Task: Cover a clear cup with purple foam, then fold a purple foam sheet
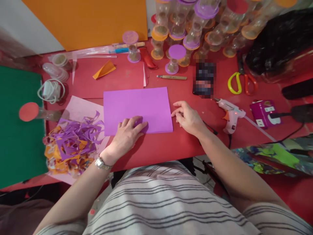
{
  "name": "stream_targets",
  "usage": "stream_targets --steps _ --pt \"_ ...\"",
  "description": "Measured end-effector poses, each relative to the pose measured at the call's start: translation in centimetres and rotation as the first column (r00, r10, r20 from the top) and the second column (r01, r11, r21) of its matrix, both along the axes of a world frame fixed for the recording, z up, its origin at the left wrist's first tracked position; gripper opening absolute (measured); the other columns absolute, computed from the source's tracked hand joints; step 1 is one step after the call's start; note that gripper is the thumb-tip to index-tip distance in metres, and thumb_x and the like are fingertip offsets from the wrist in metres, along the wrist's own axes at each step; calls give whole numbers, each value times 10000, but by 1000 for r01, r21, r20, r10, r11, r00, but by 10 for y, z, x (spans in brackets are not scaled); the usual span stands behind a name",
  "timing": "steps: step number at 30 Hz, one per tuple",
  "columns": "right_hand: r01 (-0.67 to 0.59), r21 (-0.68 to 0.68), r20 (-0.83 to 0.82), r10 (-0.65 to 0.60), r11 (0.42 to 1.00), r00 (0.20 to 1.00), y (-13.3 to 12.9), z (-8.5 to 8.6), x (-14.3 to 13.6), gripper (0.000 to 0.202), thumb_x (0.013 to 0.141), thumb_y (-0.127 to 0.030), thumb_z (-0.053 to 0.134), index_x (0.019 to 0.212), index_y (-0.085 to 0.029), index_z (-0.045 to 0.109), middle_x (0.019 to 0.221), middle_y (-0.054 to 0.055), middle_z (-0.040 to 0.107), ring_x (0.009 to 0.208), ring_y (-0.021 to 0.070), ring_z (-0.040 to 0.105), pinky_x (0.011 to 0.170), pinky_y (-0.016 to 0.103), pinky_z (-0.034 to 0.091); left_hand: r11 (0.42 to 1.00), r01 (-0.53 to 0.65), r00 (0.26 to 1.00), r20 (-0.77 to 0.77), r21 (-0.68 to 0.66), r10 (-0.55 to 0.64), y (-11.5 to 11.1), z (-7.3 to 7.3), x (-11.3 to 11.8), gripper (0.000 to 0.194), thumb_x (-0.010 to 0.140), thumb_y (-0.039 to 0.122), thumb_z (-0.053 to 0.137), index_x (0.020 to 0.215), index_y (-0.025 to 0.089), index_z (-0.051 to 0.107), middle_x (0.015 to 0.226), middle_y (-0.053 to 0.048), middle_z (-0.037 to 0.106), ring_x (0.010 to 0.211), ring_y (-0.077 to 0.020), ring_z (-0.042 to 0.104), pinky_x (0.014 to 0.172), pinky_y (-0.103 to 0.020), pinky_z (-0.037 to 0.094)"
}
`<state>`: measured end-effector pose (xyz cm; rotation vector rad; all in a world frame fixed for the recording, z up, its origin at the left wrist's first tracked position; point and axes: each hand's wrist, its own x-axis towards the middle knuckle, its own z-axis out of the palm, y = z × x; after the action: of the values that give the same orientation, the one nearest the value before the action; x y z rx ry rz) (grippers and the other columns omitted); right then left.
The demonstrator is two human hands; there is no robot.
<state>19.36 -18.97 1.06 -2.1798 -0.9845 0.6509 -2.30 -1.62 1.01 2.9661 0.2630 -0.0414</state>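
Observation:
A purple sheet stack (137, 107), foam or paper, lies flat on the red table in front of me. My left hand (128, 130) rests on its lower edge with the fingers spread flat. Just off the right edge of the stack hovers my right hand (187, 117), fingers loosely bent and apart, with nothing seen in it. Beyond the stack are a wood-handled cutter (172, 77) and red sheets (88, 76) with a folded orange piece (104, 69) on top.
Purple and orange scraps (75, 140) heap at the left. On the right lie a glue gun (230, 112), scissors (242, 83), a blurred phone-like object (204, 80) and a purple packet (266, 114). Several clear containers with coloured discs (177, 52) stand at the back.

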Motion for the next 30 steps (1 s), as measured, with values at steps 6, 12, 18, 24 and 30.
stream_targets --steps 6,12,18,24,30 --pt "-151 -31 202 154 988 967 -18 3 -5 494 882 -161 422 1375 -147 408 1063 65 775 737 183 705 681 328 529 993 115 993 43 -21 -114 -5 3 5 382 937 54 445 1281 146 582 1312 -150 607 1000 -257 575 788 -382 508" --pt "-214 -105 423 238 971 874 -23 -2 -11 589 900 -133 395 1486 -99 348 1077 76 774 724 180 723 556 280 499 951 309 943 128 0 -307 -20 -4 32 389 981 124 444 1357 163 532 1282 -124 645 982 -221 575 776 -347 453" --pt "-235 -139 517 273 962 811 -23 -2 -12 542 918 -83 364 1459 -96 399 1103 64 768 710 156 725 535 255 485 914 405 901 156 33 -405 -23 -13 43 363 1005 183 456 1348 214 571 1336 -75 637 960 -206 538 776 -341 399" --pt "-226 -151 515 272 962 813 -23 -4 -12 539 909 -58 370 1444 -99 422 1121 53 764 742 147 731 548 238 489 912 410 901 145 17 -408 -20 -13 41 372 985 184 498 1346 225 579 1343 -68 630 970 -209 516 778 -350 396" --pt "-197 -205 485 274 959 831 -22 0 -14 558 909 -64 393 1464 -124 410 1131 32 762 753 159 734 542 252 490 911 411 893 194 11 -405 -20 -14 41 342 988 193 509 1321 222 584 1312 -51 646 990 -207 504 793 -350 411"
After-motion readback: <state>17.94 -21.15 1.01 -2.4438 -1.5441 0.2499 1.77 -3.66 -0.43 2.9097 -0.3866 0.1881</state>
